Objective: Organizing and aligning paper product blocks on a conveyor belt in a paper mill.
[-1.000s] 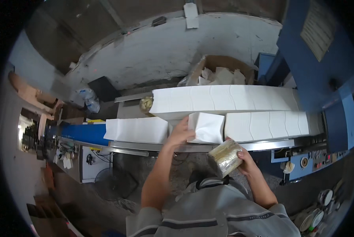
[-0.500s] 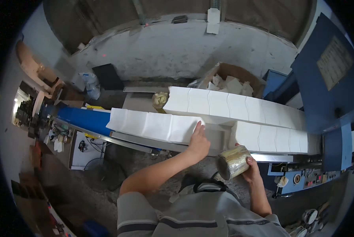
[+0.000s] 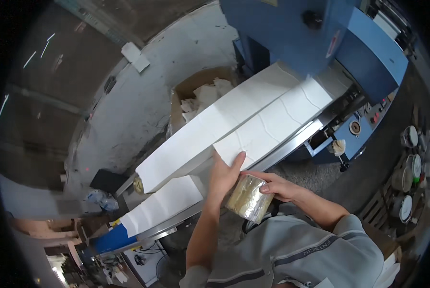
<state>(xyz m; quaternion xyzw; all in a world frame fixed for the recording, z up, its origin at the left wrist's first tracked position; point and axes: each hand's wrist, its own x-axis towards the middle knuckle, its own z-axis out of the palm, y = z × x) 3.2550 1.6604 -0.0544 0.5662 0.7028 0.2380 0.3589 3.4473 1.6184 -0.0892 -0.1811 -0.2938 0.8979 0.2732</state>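
My right hand [image 3: 278,187] grips a short, thick cylinder [image 3: 248,198] wrapped in shiny yellowish film, held just in front of the conveyor. My left hand [image 3: 224,174] rests against the near end of a row of white paper stacks [image 3: 272,122], its thumb spread over the top and its other fingers partly hidden at the end face. Behind that row runs a longer row of white paper stacks [image 3: 210,122]. A shorter white row [image 3: 164,204] lies on the conveyor to the left, apart from my hand.
A blue machine [image 3: 282,29] stands at the far right end of the rows. Behind them is a cardboard box [image 3: 177,96] with white paper scraps. The conveyor's metal edge [image 3: 292,141] runs along the front. Several round containers [image 3: 405,209] sit at the right.
My view has turned to the right. My left hand has gone from the left row's end to the end of the right row. The cylinder stays in my right hand, now close to my left.
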